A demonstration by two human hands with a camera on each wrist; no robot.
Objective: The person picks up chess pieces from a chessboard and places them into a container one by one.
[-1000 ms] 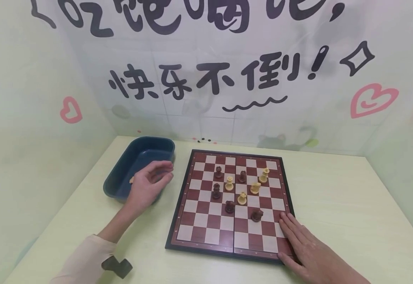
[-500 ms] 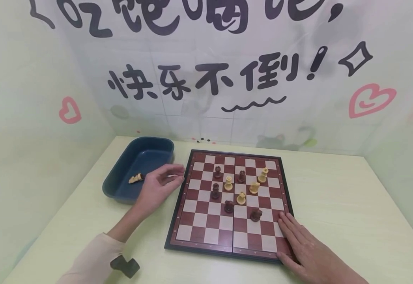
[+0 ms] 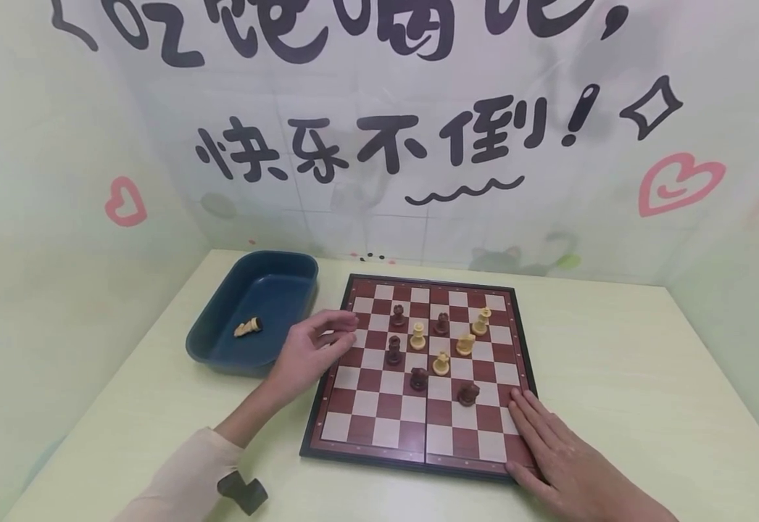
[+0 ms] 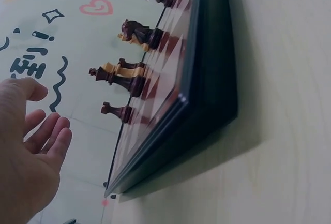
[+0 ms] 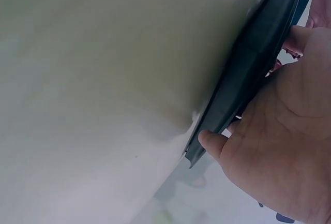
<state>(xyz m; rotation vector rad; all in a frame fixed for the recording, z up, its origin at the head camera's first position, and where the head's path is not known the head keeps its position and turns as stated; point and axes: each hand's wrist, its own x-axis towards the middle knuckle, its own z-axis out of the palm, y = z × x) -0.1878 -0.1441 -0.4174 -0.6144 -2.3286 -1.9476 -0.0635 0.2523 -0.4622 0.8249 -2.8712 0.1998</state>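
A chessboard [image 3: 366,431] lies flat on the table with several dark and cream pieces standing on it. Over its left edge hovers my left hand [image 3: 314,351], fingers loosely bent, nothing between fingers and thumb. Nearest to that hand are a dark rook [image 3: 398,316] and a tall dark piece [image 3: 393,351]. Two dark knights [image 3: 467,394] stand closer to me, and a cream knight [image 3: 465,344] is right of the middle. My right hand [image 3: 558,449] rests with straight fingers on the board's near right edge; in the right wrist view a fingertip [image 5: 212,142] touches the board's side.
Left of the board stands a dark blue tray [image 3: 212,359], with one cream chess piece [image 3: 247,328] lying on its side inside. A wall with large black lettering [image 3: 392,141] rises behind the table [image 3: 620,362].
My left hand has moved right, from over the tray to over the board's left edge, uncovering the cream piece in the tray. My right hand stays on the board.
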